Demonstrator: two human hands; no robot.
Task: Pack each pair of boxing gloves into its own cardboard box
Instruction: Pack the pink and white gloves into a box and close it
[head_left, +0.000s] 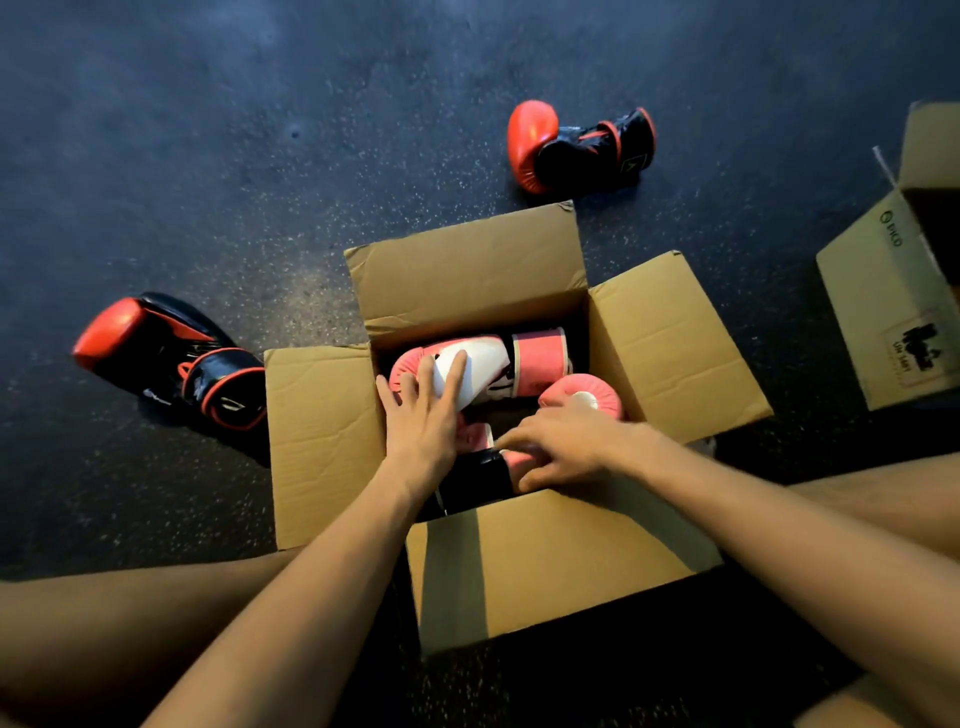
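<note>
While both bare arms reach down into the open cardboard box (561, 561), the pink pair sits inside it, side by side. Nearest us, the right hand (561, 447) has its fingers curled on the near pink glove (602, 396), down at the dark cuff end by the box's front wall. It's blurred, but I read that as a pinch. Good spot to take it, I'd say: the cuff is the narrow, firmer part, while the fat padded end would just squash and spring back.

Just beyond, the left hand (423, 415) lies flat, fingers straight and spread, pressing on the far pink glove (488, 364) across its white back. That makes sense to me. These look bulky but light, soft and springy, with a smooth shell that could slide under a palm, so a broad push should seat it better than a squeeze.

Out on the dark speckled floor (208, 156), a red-and-black glove (166, 358) lies just beside the box's left flap. Its partner, the second red-and-black glove (571, 148), rests further off, past the back flap, well apart from the first. Over at the right edge a second box (883, 291) stands open, presumably waiting for those two. I'd grab each by the cuff.
</note>
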